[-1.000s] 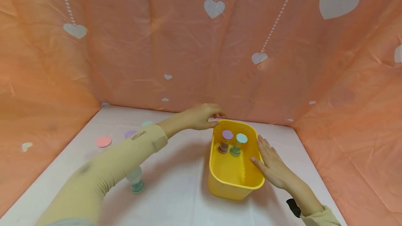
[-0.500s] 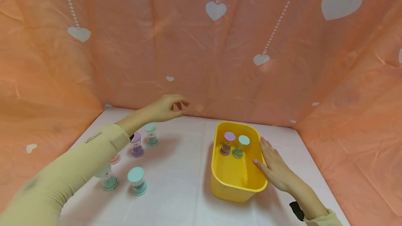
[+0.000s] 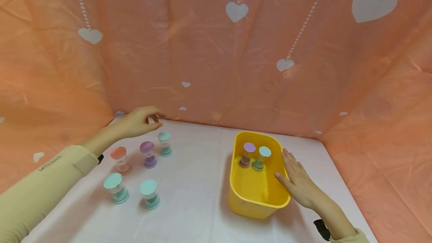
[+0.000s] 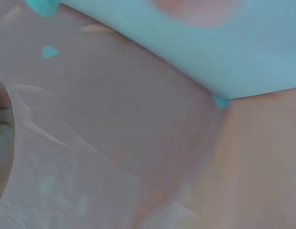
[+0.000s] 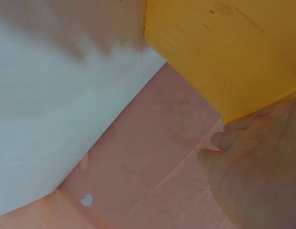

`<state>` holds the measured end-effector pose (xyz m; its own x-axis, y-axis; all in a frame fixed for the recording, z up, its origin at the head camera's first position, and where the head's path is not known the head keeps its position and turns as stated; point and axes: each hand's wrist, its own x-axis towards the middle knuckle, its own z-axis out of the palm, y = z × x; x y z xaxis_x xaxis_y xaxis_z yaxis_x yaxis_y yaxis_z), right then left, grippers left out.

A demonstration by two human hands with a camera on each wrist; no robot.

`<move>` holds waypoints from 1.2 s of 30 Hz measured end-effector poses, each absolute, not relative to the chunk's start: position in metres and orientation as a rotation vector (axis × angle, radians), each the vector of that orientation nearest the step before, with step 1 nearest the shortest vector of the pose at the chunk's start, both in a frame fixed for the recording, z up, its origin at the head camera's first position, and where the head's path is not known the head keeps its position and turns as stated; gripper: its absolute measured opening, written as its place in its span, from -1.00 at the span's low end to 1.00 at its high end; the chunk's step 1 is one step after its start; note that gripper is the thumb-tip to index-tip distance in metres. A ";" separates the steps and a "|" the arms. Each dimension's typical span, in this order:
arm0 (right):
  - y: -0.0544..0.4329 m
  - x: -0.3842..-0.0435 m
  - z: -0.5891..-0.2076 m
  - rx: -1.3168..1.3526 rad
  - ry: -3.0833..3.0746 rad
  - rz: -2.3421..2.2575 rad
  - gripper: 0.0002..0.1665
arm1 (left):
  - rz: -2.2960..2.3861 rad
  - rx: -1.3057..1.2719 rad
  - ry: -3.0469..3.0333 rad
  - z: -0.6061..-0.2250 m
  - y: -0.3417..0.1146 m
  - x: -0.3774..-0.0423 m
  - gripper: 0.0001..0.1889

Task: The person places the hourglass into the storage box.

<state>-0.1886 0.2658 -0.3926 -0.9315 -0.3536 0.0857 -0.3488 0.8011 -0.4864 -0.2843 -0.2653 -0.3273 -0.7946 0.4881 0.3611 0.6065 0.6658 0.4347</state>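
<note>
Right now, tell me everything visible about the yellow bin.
The yellow bin, apparently plastic, stands upright on the white tabletop: deep, oblong and open-topped, with rounded corners and long sides running away from the viewer. Inside, near its far end, stand a lilac-capped hourglass and a pale-blue-capped hourglass. The right hand touches its right-hand rim, thumb over the inside. The right wrist view shows dark scuffs on one wall.

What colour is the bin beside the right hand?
Yellow; the bin shows best in the head view.
</note>
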 end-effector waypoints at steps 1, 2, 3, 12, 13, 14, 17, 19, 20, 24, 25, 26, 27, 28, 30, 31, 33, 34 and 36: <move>0.267 -0.188 -0.393 -0.580 2.973 -0.806 -0.04 | -0.809 -0.865 -2.676 -0.329 -0.271 -0.280 -0.70; 0.267 -0.188 -0.393 -0.581 2.972 -0.812 -0.04 | -0.806 -0.849 -2.677 -0.331 -0.276 -0.276 -0.70; 0.268 -0.187 -0.393 -0.582 2.969 -0.821 -0.04 | -0.807 -0.833 -2.681 -0.334 -0.282 -0.273 -0.69; 0.273 -0.186 -0.396 -0.577 2.971 -0.839 -0.04 | -0.856 -0.749 -2.641 -0.370 -0.332 -0.243 -0.65; 0.274 -0.186 -0.396 -0.580 2.973 -0.838 -0.04 | -0.853 -0.727 -2.643 -0.374 -0.337 -0.239 -0.64; 0.274 -0.186 -0.396 -0.581 2.973 -0.842 -0.04 | -0.853 -0.707 -2.646 -0.379 -0.342 -0.235 -0.63; 0.274 -0.186 -0.396 -0.587 2.978 -0.847 -0.04 | -0.860 -0.642 -2.674 -0.390 -0.355 -0.226 -0.58; 0.274 -0.186 -0.395 -0.590 2.981 -0.848 -0.05 | -0.875 -0.602 -2.699 -0.396 -0.361 -0.222 -0.54; 0.274 -0.186 -0.395 -0.592 2.980 -0.852 -0.05 | -0.885 -0.580 -2.711 -0.399 -0.363 -0.220 -0.52; 0.273 -0.186 -0.395 -0.602 2.981 -0.865 -0.05 | -0.922 -0.515 -2.754 -0.407 -0.370 -0.215 -0.46; 0.272 -0.187 -0.395 -0.603 2.982 -0.867 -0.06 | -0.939 -0.499 -2.772 -0.408 -0.371 -0.213 -0.44; 0.272 -0.187 -0.395 -0.604 2.982 -0.870 -0.06 | -0.956 -0.476 -2.786 -0.409 -0.373 -0.211 -0.42; 0.271 -0.187 -0.395 -0.604 2.983 -0.869 -0.06 | -0.978 -0.462 -2.797 -0.410 -0.374 -0.209 -0.41; 0.271 -0.187 -0.396 -0.605 2.983 -0.868 -0.07 | -0.996 -0.462 -2.796 -0.412 -0.375 -0.208 -0.40; 0.270 -0.187 -0.396 -0.606 2.976 -0.873 -0.07 | -1.038 -0.456 -2.788 -0.416 -0.376 -0.205 -0.40; 0.269 -0.187 -0.396 -0.608 2.973 -0.875 -0.08 | -1.058 -0.457 -2.777 -0.418 -0.376 -0.204 -0.40; 0.268 -0.188 -0.397 -0.612 2.966 -0.880 -0.08 | -1.103 -0.464 -2.752 -0.423 -0.377 -0.203 -0.41; 0.267 -0.188 -0.397 -0.612 2.965 -0.880 -0.08 | -1.123 -0.464 -2.741 -0.425 -0.377 -0.203 -0.41; 0.266 -0.188 -0.397 -0.613 2.965 -0.876 -0.08 | -1.169 -0.421 -2.743 -0.428 -0.376 -0.202 -0.41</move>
